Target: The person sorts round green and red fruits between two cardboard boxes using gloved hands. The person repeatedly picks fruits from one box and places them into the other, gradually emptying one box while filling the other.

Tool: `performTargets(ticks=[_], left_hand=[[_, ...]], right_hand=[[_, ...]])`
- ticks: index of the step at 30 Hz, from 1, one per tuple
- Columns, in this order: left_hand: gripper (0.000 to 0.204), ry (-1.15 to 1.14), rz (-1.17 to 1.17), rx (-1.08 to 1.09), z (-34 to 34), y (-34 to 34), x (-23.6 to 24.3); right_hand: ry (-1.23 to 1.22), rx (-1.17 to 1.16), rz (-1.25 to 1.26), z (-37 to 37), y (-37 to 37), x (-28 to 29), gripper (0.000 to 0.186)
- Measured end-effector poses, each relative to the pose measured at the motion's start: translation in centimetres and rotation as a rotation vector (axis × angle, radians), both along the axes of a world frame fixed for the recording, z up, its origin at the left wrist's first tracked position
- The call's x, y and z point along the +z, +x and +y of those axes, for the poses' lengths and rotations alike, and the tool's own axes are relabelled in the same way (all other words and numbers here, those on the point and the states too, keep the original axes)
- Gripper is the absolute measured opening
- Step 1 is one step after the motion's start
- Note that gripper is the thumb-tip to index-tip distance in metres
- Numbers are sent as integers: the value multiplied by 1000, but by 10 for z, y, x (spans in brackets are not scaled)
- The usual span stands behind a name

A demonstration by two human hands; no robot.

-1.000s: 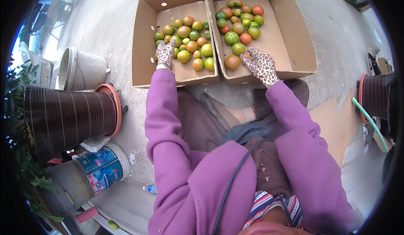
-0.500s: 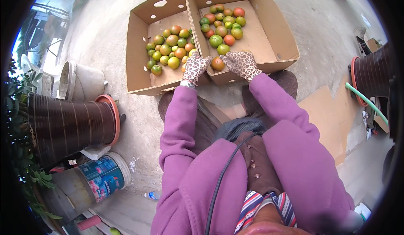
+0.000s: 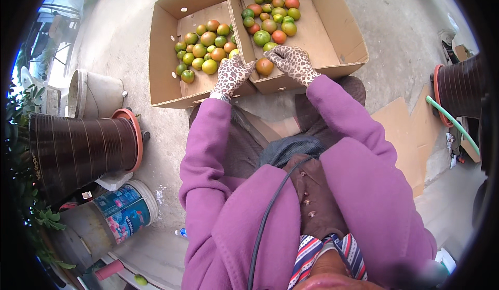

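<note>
Both my hands wear leopard-print gloves. My left hand [image 3: 234, 75] is over the near right corner of the left cardboard box [image 3: 162, 90], by the divider. Its fingers look curled, and the glove hides what they hold, if anything. My right hand [image 3: 292, 64] is inside the near end of the right cardboard box [image 3: 332, 70], fingers bent and their undersides hidden. An orange-brown tomato [image 3: 264, 66] sits between my hands on the right box's side. Just beyond my right fingertips is a partly covered green tomato [image 3: 270, 46]. Several green-to-red tomatoes [image 3: 208, 39] lie in each box.
At left stand a whitish bucket [image 3: 99, 93], a dark brown pot [image 3: 86, 142] with an orange rim, and a tipped paint bucket [image 3: 122, 212]. Flat cardboard [image 3: 400, 139] lies at right, near another brown pot [image 3: 462, 90] and a green hose [image 3: 451, 123].
The whole view has shifted slightly. My right hand has moved a little farther into its box and covers more of the green tomato. My left hand has drawn slightly left.
</note>
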State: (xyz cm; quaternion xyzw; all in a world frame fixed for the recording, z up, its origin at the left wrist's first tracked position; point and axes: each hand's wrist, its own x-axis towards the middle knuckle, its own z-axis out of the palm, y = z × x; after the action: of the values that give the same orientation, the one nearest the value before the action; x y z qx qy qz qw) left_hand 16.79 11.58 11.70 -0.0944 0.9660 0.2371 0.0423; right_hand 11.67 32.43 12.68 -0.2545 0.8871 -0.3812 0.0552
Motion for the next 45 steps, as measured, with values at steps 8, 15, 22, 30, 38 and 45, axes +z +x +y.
performTargets(ticks=[8, 15, 22, 30, 38, 45], left_hand=[[43, -12, 73, 32, -4, 0, -8], [44, 79, -31, 68, 6, 3, 11], [56, 69, -118, 86, 12, 3, 28], [68, 161, -51, 167, 11, -2, 19], [53, 1256, 357, 406, -16, -7, 7], [46, 1633, 418, 523, -26, -8, 0]], right_hand=[[459, 42, -122, 30, -135, 21, 42], [914, 386, -213, 21, -126, -79, 57], [1026, 363, -180, 22, -114, -76, 61], [384, 100, -278, 29, -135, -33, 71], [43, 240, 191, -79, -45, 76, 67], [-87, 484, 248, -88, -48, 46, 62]])
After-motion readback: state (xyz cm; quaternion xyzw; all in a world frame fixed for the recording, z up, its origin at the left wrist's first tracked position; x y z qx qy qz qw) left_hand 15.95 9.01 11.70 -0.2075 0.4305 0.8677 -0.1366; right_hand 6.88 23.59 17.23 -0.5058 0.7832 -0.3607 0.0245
